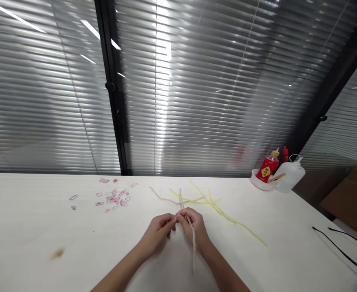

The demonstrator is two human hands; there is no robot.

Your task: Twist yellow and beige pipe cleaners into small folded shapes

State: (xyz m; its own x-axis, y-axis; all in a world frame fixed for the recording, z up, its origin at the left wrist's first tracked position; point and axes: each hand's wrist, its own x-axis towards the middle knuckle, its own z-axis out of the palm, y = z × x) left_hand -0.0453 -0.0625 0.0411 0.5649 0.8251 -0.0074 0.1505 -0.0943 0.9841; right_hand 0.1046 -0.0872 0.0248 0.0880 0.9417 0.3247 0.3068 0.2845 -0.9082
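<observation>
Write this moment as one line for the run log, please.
left hand: pinched beside right hand; right hand: holding pale stem; yellow stems: on table; bands: on table

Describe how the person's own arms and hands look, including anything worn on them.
Ungloved left hand and ungloved right hand; bare left forearm and bare right forearm, narrowing toward the wrists. No sleeve, watch or bracelet shows. The fingers are too small to rule out a ring.
</observation>
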